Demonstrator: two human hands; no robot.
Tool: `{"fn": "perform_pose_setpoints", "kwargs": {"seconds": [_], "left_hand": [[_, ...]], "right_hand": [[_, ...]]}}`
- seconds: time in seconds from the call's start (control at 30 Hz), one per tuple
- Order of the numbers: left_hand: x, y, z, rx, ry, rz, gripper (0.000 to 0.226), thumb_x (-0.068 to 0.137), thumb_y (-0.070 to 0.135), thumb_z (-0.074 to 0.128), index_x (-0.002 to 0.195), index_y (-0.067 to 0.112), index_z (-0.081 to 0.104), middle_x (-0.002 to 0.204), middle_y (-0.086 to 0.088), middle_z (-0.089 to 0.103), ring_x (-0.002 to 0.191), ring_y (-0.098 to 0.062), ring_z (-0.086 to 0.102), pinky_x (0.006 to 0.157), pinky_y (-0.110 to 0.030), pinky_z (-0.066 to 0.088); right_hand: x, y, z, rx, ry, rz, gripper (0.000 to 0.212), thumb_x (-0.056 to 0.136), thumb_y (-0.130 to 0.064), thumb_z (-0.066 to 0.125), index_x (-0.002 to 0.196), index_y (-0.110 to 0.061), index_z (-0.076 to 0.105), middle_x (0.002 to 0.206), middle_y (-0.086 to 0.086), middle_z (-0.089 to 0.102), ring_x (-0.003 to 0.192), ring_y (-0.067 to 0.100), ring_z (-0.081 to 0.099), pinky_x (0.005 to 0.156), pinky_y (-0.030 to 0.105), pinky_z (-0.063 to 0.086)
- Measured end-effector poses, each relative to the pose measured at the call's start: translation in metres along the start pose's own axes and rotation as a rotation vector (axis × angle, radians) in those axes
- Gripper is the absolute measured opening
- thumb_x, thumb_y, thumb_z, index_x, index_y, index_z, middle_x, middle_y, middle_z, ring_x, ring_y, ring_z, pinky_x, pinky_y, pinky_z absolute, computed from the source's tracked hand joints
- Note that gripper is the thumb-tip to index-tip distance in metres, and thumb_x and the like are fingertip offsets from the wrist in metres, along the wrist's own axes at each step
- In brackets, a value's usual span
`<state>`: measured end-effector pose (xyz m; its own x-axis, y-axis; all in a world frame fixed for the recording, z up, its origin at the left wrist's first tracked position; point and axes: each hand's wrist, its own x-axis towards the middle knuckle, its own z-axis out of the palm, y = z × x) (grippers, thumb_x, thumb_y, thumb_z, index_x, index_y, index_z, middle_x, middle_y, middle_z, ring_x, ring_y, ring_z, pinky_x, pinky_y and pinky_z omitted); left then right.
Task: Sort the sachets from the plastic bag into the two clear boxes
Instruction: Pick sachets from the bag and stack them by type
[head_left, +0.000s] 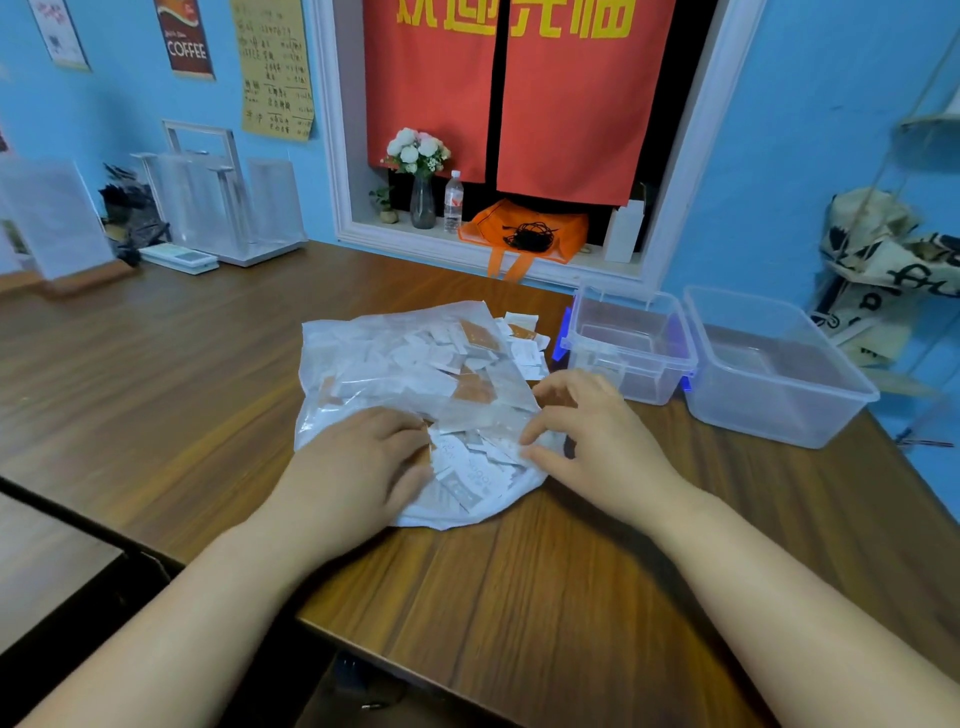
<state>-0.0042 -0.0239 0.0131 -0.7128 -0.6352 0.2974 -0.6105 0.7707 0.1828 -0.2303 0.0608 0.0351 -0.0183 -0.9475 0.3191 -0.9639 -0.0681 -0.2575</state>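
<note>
At the near end of the bag, both hands at work.

- Left hand (358, 462): fingers (410, 441) curled down, gripping the crumpled near edge of the clear plastic bag (374, 358).
- Right hand (597, 441): fingers (545, 421) bent, thumb and forefinger nipped together on the film at the bag's near right corner. Cannot tell whether a sachet is caught inside the pinch.
- Small white paper sachets (457, 457) lie directly between the two sets of fingertips, inside the film.

Counts:
- One bag, lying flat and bulging.
- Sachets too many to count, of two kinds: mostly white, a few orange sachets (475, 335) among them.
- A handful of loose sachets (527, 348) lie spilled at the bag's far right corner.
- Two clear boxes, both lidless: a smaller clear box with blue latches (623, 379) and a larger clear plastic box (779, 421), side by side.

Edges and room:
- The spilled sachets sit just beside the smaller box.
- The larger box stands close to the right edge of the brown wooden table (182, 389).
- Bare wood runs wide to the left of the bag and down to the near edge under the forearms.
- The right hand is near the smaller box, not touching it.
</note>
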Motion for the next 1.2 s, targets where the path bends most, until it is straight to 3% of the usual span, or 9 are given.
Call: {"fn": "perform_pose_setpoints", "kwargs": {"seconds": [0.13, 0.27, 0.43, 0.67, 0.8, 0.9, 1.03, 1.2], "left_hand": [[0.003, 0.002, 0.009, -0.042, 0.030, 0.009, 0.067, 0.077, 0.059, 0.029, 0.116, 0.018, 0.066, 0.126, 0.004, 0.059, 0.116, -0.017, 0.055, 0.091, -0.026, 0.040], [0.006, 0.002, 0.015, -0.095, -0.025, 0.084, 0.077, 0.072, 0.067, 0.031, 0.126, 0.020, 0.059, 0.137, 0.002, 0.051, 0.130, -0.017, 0.043, 0.104, -0.026, 0.027], [0.008, 0.001, 0.019, -0.112, -0.002, 0.086, 0.070, 0.073, 0.066, 0.035, 0.121, 0.023, 0.063, 0.133, 0.003, 0.054, 0.125, -0.018, 0.047, 0.100, -0.029, 0.034], [0.007, -0.002, 0.024, -0.130, 0.056, 0.158, 0.051, 0.079, 0.058, 0.045, 0.103, 0.022, 0.072, 0.112, 0.005, 0.065, 0.107, -0.020, 0.058, 0.089, -0.033, 0.046], [0.004, -0.002, 0.027, -0.132, 0.108, 0.239, 0.041, 0.083, 0.056, 0.046, 0.094, 0.027, 0.073, 0.109, 0.008, 0.065, 0.103, -0.015, 0.054, 0.086, -0.030, 0.043], [0.004, 0.000, 0.028, -0.141, 0.121, 0.263, 0.043, 0.079, 0.061, 0.049, 0.089, 0.025, 0.069, 0.107, 0.011, 0.065, 0.101, -0.012, 0.053, 0.084, -0.027, 0.044], [0.007, 0.003, 0.028, -0.109, 0.089, 0.292, 0.053, 0.077, 0.065, 0.050, 0.108, 0.026, 0.068, 0.106, 0.011, 0.063, 0.099, -0.016, 0.056, 0.084, -0.032, 0.046], [0.018, 0.011, 0.033, 0.026, 0.188, 0.433, 0.042, 0.083, 0.051, 0.047, 0.091, 0.020, 0.075, 0.093, 0.007, 0.071, 0.091, -0.017, 0.061, 0.080, -0.026, 0.042]], "right_hand": [[0.003, -0.001, 0.006, -0.009, -0.290, 0.071, 0.034, 0.096, -0.032, 0.049, 0.129, -0.035, 0.054, 0.153, -0.013, 0.020, 0.138, 0.010, 0.023, 0.107, 0.031, 0.034], [0.006, 0.000, 0.010, -0.050, -0.358, 0.095, 0.057, 0.094, -0.044, 0.048, 0.146, -0.036, 0.026, 0.156, -0.015, 0.008, 0.142, 0.012, 0.014, 0.109, 0.032, 0.030], [0.008, -0.005, 0.012, 0.024, -0.298, 0.100, 0.073, 0.076, -0.056, 0.066, 0.141, -0.035, 0.038, 0.152, -0.015, 0.019, 0.138, 0.011, 0.019, 0.107, 0.031, 0.028], [0.001, -0.004, 0.015, 0.168, -0.351, 0.054, 0.053, 0.073, -0.050, 0.072, 0.123, -0.048, 0.054, 0.153, -0.015, 0.018, 0.140, 0.007, 0.010, 0.111, 0.029, 0.019], [-0.001, -0.004, 0.013, 0.217, -0.394, 0.017, 0.035, 0.074, -0.049, 0.071, 0.109, -0.043, 0.065, 0.152, -0.017, 0.020, 0.138, 0.003, 0.010, 0.107, 0.021, 0.015], [-0.001, -0.002, 0.010, 0.284, -0.359, 0.032, 0.022, 0.081, -0.048, 0.064, 0.100, -0.038, 0.069, 0.148, -0.018, 0.027, 0.137, 0.004, 0.018, 0.107, 0.022, 0.019], [0.003, 0.001, 0.016, 0.210, -0.254, 0.027, 0.030, 0.085, -0.040, 0.064, 0.115, -0.035, 0.062, 0.137, -0.015, 0.041, 0.128, 0.005, 0.036, 0.100, 0.022, 0.032], [0.012, 0.006, 0.023, 0.161, -0.126, 0.030, 0.039, 0.080, -0.036, 0.071, 0.117, -0.033, 0.062, 0.121, -0.017, 0.054, 0.113, 0.003, 0.049, 0.094, 0.025, 0.042]]}}
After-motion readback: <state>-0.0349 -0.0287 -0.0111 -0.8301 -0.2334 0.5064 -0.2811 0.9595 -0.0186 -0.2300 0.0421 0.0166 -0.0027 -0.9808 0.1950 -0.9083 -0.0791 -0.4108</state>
